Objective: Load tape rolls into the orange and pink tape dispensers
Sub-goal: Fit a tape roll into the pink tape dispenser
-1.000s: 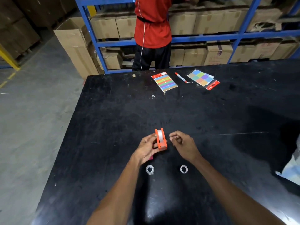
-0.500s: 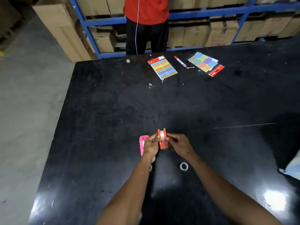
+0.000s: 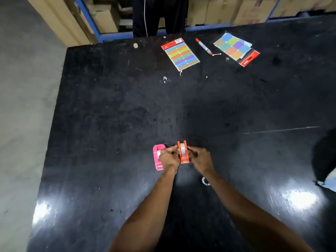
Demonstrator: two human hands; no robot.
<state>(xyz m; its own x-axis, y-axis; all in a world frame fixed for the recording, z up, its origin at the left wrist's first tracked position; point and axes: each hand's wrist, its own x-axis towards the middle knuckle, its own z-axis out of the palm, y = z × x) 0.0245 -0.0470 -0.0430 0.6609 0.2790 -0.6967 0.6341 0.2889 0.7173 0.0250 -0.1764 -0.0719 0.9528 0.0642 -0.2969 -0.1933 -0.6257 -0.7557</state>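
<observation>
While a loose tape roll (image 3: 205, 181) lies nearest on the desk (image 3: 109, 115), the orange dispenser (image 3: 183, 154) is pinched between the left hand (image 3: 169, 158) and right hand (image 3: 201, 159); light, rigid plastic, probably best gripped by its flat sides. The pink dispenser (image 3: 157, 157) is left beside it.

Left hand (image 3: 169, 157), right hand (image 3: 201, 159): fingers pinched inward.

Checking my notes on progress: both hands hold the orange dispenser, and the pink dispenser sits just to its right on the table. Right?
Not quite. In the head view the pink dispenser sits to the left of the orange dispenser, beside the left hand. The right hand also holds the orange one.
</observation>
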